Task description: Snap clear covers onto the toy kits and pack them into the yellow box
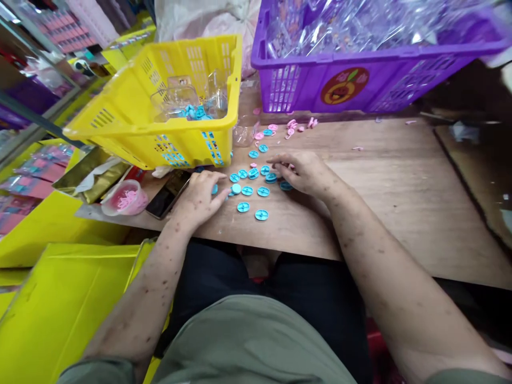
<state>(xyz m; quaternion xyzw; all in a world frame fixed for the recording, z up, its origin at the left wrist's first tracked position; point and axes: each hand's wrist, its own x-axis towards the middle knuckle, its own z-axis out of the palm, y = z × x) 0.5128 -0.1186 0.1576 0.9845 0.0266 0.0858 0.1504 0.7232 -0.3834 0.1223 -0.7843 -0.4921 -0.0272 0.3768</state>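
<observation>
Several small round blue plastic pieces [247,190] lie spread on the wooden table between my hands, most showing a ribbed side. One blue piece [236,189] shows a smooth face, close to my left thumb. My left hand [202,197] rests at the left of the group, thumb and fingers apart, with nothing visible in its grasp. On the other side my right hand [302,170] reaches over the pieces, its fingers stretched out and apart. Another blue piece [285,185] sits partly under that hand. Small pink pieces [292,127] lie farther back.
A yellow basket [168,130] holding clear packs and blue parts stands at back left. Behind the table's right half is a purple crate [300,85] full of clear packaging. A phone [166,197] and a tub of pink parts [126,198] lie left of my left hand.
</observation>
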